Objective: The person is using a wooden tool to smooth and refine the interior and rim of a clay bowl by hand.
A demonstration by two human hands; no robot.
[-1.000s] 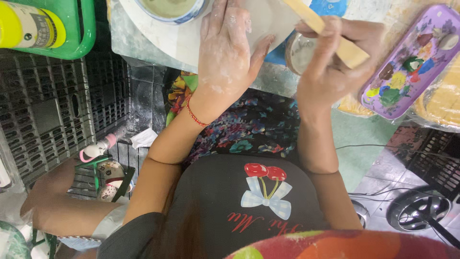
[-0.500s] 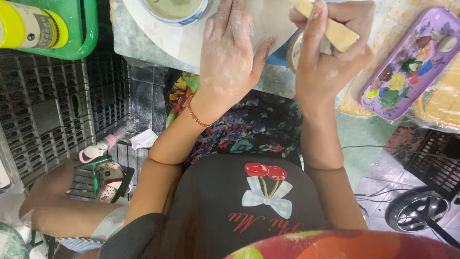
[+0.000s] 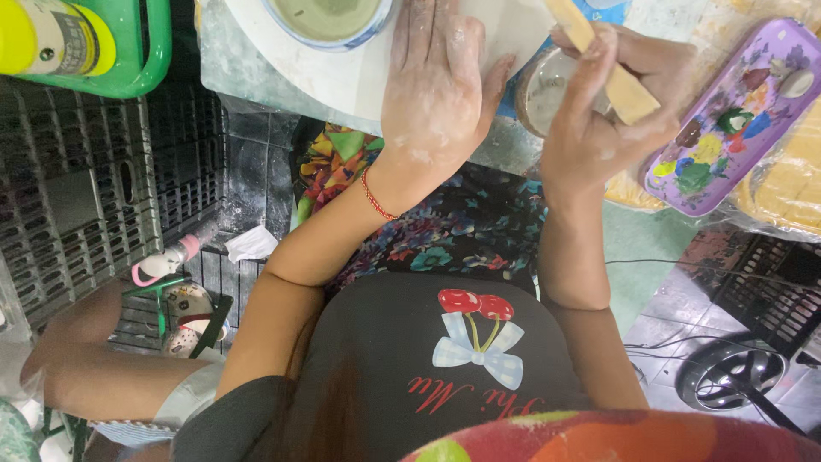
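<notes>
Right hand (image 3: pixel 603 128) has moved up and toward the left hand across the two earlier frames; its knuckles now sit closer to the glass jar (image 3: pixel 540 85). The wooden stick (image 3: pixel 611 68) in its grip is turned: it lay flatter a second ago and now runs steeper, its lower end pointing toward the purple tray (image 3: pixel 735 120). The left hand (image 3: pixel 436 85) has slid slightly further onto the white round board (image 3: pixel 342 77).

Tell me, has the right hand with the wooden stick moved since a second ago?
Yes. The right hand has shifted slightly left, away from the purple tray, and the wooden stick now sits further from it.
</notes>
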